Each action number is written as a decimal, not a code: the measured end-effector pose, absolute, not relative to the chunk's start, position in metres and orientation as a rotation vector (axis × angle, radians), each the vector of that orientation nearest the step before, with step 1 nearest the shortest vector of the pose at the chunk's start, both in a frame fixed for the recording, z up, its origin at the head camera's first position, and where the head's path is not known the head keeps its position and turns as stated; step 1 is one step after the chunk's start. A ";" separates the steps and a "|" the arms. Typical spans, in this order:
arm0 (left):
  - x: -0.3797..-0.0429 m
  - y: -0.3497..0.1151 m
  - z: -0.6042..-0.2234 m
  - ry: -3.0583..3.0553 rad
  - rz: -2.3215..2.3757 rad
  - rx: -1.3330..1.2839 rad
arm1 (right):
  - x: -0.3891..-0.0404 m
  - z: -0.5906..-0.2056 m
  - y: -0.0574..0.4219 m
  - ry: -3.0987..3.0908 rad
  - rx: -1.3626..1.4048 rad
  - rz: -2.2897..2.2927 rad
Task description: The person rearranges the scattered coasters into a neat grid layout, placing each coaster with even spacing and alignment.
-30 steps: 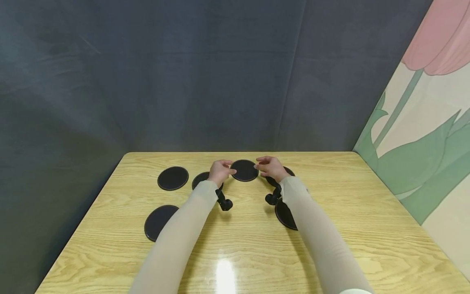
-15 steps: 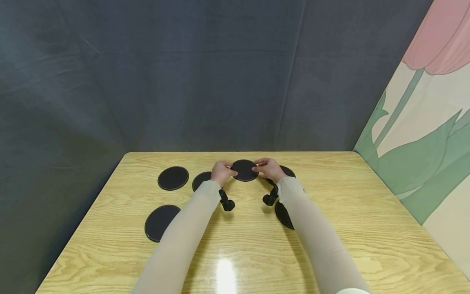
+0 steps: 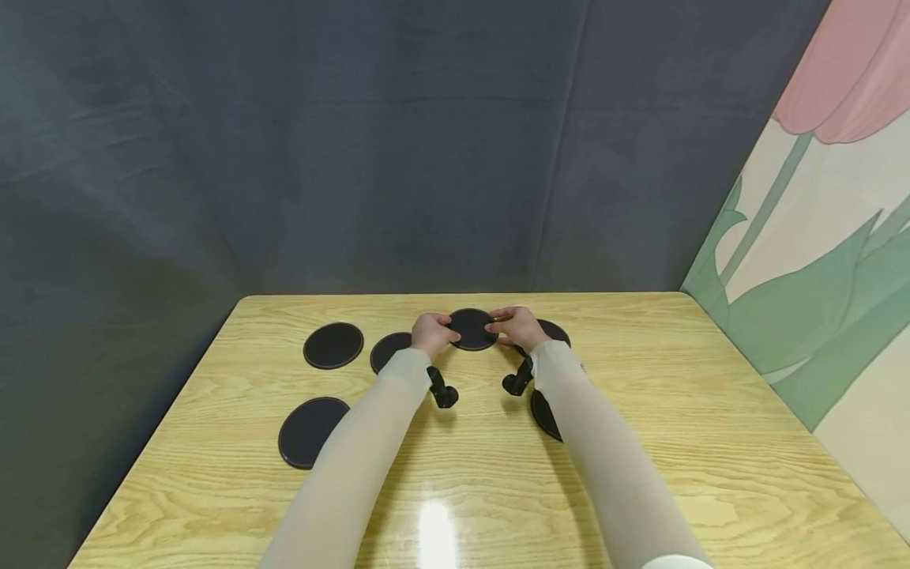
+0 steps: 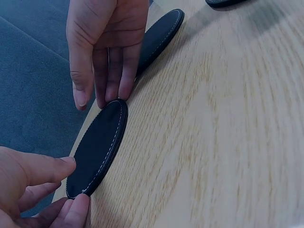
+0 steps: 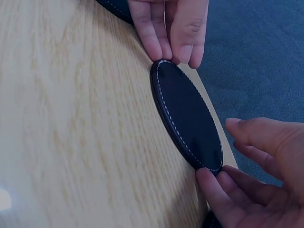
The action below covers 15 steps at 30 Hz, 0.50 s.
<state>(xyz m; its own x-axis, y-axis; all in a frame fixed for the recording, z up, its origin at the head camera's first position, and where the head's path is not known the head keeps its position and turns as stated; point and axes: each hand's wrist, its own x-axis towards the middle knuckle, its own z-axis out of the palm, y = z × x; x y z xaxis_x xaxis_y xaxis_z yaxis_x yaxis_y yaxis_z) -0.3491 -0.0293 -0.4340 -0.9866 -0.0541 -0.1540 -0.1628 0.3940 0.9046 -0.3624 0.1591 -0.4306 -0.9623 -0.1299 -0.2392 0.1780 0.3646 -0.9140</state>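
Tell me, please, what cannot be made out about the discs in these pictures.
Head view: part of the near-right disc, covered by the right sleeve.
Head view: the right rim of the near-left disc, behind the left sleeve.
Left wrist view: part of the far-right disc, blocked by the right hand.
Right wrist view: most of the far-left disc, cut off by the top edge.
All views: the underside of the centre disc, facing the table.

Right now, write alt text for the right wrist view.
The left hand at top and right hand at lower right touch opposite edges of a black, white-stitched coaster on a wood-grained table; dark blue fabric shows beyond.
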 end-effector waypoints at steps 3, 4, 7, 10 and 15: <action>-0.349 -0.029 -0.433 2.531 1.672 -0.222 | -0.362 -0.429 0.158 2.340 0.059 -1.649; -0.348 -0.029 -0.432 2.527 1.675 -0.229 | -0.362 -0.429 0.158 2.340 0.058 -1.647; -0.347 -0.029 -0.432 2.530 1.683 -0.239 | -0.361 -0.428 0.158 2.331 0.068 -1.668; -0.346 -0.030 -0.432 2.546 1.687 -0.240 | -0.359 -0.428 0.157 2.325 0.072 -1.693; -0.346 -0.034 -0.429 2.561 1.743 -0.259 | -0.354 -0.425 0.155 2.344 0.061 -1.728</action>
